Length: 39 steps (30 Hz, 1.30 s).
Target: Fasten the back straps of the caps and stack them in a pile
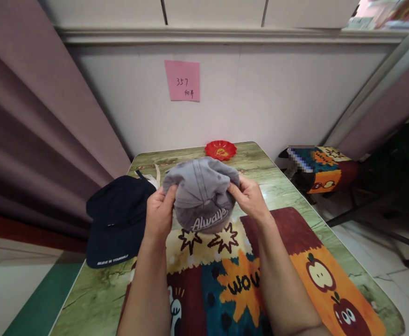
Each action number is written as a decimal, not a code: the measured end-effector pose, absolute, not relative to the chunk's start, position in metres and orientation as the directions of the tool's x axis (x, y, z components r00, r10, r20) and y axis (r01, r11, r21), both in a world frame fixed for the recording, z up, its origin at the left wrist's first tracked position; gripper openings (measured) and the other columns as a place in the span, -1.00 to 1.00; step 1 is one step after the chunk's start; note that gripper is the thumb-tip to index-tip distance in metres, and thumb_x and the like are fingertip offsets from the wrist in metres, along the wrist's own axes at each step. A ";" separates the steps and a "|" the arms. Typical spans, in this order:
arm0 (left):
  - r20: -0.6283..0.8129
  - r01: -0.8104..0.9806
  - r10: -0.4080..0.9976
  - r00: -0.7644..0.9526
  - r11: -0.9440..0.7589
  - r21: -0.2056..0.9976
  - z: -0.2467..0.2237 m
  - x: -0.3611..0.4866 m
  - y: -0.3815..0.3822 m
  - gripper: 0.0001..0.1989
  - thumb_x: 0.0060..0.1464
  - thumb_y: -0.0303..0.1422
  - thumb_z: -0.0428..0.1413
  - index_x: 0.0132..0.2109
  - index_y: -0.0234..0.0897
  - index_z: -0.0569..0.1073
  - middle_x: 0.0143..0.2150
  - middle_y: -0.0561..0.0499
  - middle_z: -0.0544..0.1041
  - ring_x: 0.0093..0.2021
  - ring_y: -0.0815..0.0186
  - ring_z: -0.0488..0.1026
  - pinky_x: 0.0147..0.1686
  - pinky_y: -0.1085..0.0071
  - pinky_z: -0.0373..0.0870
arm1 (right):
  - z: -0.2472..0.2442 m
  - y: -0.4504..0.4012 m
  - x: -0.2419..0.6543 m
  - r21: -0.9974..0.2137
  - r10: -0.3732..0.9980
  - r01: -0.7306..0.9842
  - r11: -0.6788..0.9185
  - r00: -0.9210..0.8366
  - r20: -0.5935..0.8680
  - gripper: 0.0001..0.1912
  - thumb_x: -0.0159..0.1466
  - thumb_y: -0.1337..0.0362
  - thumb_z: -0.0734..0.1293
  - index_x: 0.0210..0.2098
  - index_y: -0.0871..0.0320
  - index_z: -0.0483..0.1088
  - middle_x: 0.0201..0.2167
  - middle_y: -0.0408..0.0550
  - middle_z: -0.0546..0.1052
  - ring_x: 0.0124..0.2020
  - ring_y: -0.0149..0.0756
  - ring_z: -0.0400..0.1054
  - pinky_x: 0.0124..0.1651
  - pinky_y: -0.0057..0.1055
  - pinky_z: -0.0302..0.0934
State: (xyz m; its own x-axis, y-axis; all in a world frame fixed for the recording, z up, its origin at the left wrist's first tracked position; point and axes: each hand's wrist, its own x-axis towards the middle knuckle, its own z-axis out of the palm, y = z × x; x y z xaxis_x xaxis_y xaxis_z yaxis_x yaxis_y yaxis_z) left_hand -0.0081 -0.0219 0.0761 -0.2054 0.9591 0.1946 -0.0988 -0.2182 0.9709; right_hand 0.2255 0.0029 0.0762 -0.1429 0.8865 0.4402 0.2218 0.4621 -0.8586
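A grey cap [204, 191] with white "Always" lettering is held up above the table, gripped at both sides. My left hand [159, 210] pinches its left edge, thumb on top. On the opposite edge, my right hand [251, 196] does the same, its thumb pressed into the fabric. The cap's crown looks somewhat creased, and its underside is hidden. To the left lies a navy cap [120, 219] with "BELIEVE IN YOURSELF" on its brim, close to my left wrist and overhanging the table's left edge.
A colourful mat [278, 270] covers the near part of the green marbled table [74, 298]. At the back is a red scalloped dish [221, 150]. Pale straps [153, 177] lie behind the navy cap. A pink note [183, 80] is on the wall. A patterned stool [325, 170] stands right.
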 end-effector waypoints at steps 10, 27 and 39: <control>-0.083 -0.288 0.986 -0.143 0.038 0.957 0.027 -0.010 0.004 -0.43 -0.03 -0.09 0.31 0.07 -0.28 0.44 -0.14 -0.09 0.65 -0.15 0.20 0.60 -0.16 0.34 0.52 | 0.014 0.034 0.203 -0.970 0.970 0.060 0.236 -0.077 0.231 -0.56 0.25 0.26 0.30 0.12 0.09 0.45 0.14 -0.04 0.52 0.19 -0.22 0.37 0.33 -0.19 0.12; 0.110 -0.288 0.979 -0.172 -0.156 0.945 0.053 -0.010 -0.008 -0.43 0.01 -0.06 0.27 0.11 -0.23 0.41 0.01 -0.15 0.56 -0.13 0.23 0.57 -0.27 0.46 0.49 | 0.038 0.020 0.205 -0.966 0.989 -0.257 0.029 -0.131 0.064 -0.55 0.17 0.01 0.40 -0.04 0.14 0.47 -0.10 0.00 0.63 -0.10 -0.13 0.53 -0.01 -0.22 0.42; 0.304 -0.039 0.921 -0.243 -0.322 0.946 0.057 -0.008 -0.007 -0.26 -0.02 -0.18 0.33 0.27 -0.14 0.26 0.16 -0.18 0.48 0.13 0.10 0.48 0.10 0.23 0.43 | 0.044 0.017 0.205 -0.976 0.977 -0.066 0.207 -0.045 0.210 -0.66 0.16 0.04 0.44 -0.15 0.11 0.50 -0.22 -0.08 0.61 -0.21 -0.20 0.50 -0.13 -0.31 0.41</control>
State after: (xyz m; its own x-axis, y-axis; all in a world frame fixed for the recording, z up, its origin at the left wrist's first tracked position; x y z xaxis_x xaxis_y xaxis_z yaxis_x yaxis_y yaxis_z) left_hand -0.0081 -0.0070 0.0571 -0.2426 0.9213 0.3038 -0.0392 -0.3222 0.9458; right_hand 0.2045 0.0170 0.0435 -0.0451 0.9766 0.2101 -0.0662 0.2069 -0.9761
